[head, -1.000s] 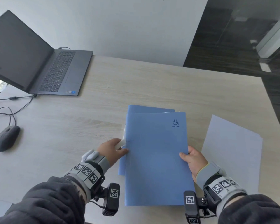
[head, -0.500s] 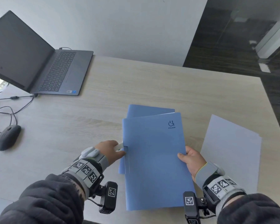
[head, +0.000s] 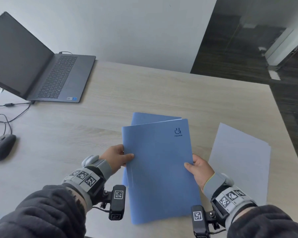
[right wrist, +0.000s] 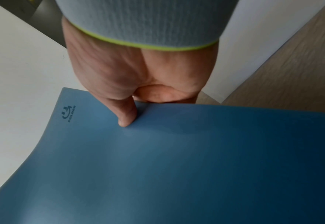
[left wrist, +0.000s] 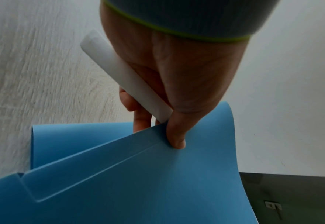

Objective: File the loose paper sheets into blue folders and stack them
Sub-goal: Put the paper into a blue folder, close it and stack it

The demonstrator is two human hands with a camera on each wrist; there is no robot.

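Observation:
A closed blue folder (head: 158, 167) marked FOLDER is held between both hands, lifted over the near middle of the table. My left hand (head: 118, 158) pinches its left edge, thumb on top (left wrist: 175, 136), and also holds a white spine bar (left wrist: 123, 75) against the palm. My right hand (head: 195, 166) pinches the right edge, thumb on the cover (right wrist: 126, 115). A thin white sheet edge shows at the folder's top. A second blue folder (head: 151, 118) lies flat underneath, mostly hidden. Loose white paper sheets (head: 239, 158) lie to the right.
An open dark laptop (head: 41, 73) stands at the far left with cables (head: 5, 114) trailing from it. A black mouse (head: 2, 147) sits at the left edge. The table's right edge (head: 286, 127) drops to a dark floor.
The held folder has shifted left and slightly toward me. My left hand moved from the white bar at the folder's edge to pinching the folder's left edge.

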